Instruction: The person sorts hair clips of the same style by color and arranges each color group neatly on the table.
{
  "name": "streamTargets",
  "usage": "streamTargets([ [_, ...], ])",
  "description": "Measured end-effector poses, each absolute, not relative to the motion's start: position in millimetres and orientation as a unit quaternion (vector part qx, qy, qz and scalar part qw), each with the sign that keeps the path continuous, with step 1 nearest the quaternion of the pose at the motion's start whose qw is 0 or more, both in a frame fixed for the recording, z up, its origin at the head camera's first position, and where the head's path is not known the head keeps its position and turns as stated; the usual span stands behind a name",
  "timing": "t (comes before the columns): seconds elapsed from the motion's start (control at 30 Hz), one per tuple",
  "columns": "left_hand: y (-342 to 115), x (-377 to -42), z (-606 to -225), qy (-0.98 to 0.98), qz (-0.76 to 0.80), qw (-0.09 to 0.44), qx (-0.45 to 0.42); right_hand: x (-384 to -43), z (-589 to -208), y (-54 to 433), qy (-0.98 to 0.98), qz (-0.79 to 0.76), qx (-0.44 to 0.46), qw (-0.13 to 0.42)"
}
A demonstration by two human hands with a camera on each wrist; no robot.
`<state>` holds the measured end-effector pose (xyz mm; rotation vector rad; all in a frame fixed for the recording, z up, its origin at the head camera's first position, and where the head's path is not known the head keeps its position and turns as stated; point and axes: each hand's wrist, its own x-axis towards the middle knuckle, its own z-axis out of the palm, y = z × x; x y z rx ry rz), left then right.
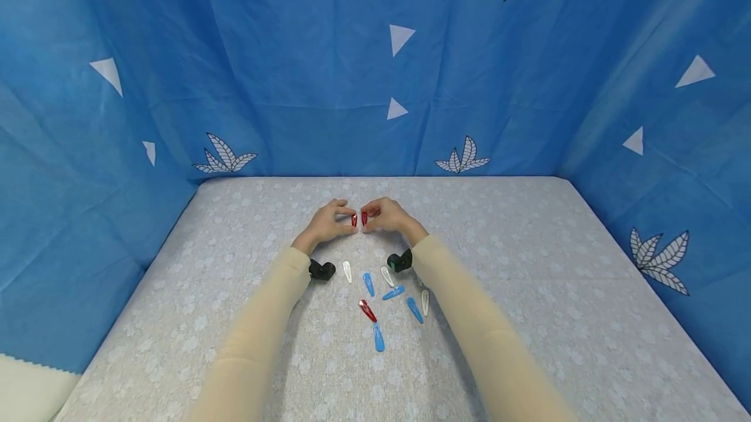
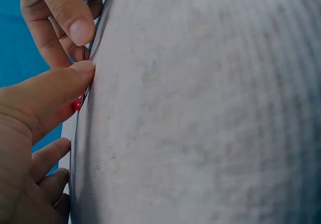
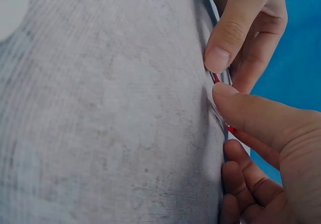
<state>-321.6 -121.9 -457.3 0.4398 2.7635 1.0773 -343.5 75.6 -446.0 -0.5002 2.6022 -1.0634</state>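
Note:
Near the far side of the table, both hands are close together, each with a red snap hair clip. My left hand [image 1: 330, 221] pinches one red hair clip [image 1: 354, 220] between thumb and finger. Facing it, my right hand [image 1: 388, 215] pinches a second red hair clip [image 1: 364, 218] the same way. A narrow gap separates the two clips in the head view. The wrist views show only bits of red, such as the clip end [image 2: 77, 102] beneath the left fingers and the clip end [image 3: 230, 129] beneath the right; the fingers hide most of each clip.
Between the forearms lie loose hair clips: a red one [image 1: 367, 310] touching or nearly touching a blue one [image 1: 379, 337], several blue, and white ones such as the left white clip [image 1: 347, 272]. A patterned pale cloth covers the table [image 1: 205, 265]. Blue curtains [image 1: 328, 70] surround it.

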Motion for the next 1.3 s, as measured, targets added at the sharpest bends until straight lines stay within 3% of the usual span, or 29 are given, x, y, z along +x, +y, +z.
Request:
streamTargets([
  [1.03, -127, -323, -475, 0.906, 0.385, 0.023, 0.175, -342, -445, 83, 0.897, -0.360, -0.203, 0.158],
  [1.3, -126, -320, -475, 0.915, 0.364, 0.018, 0.174, -309, -428, 90, 0.884, -0.357, -0.281, 0.113],
])
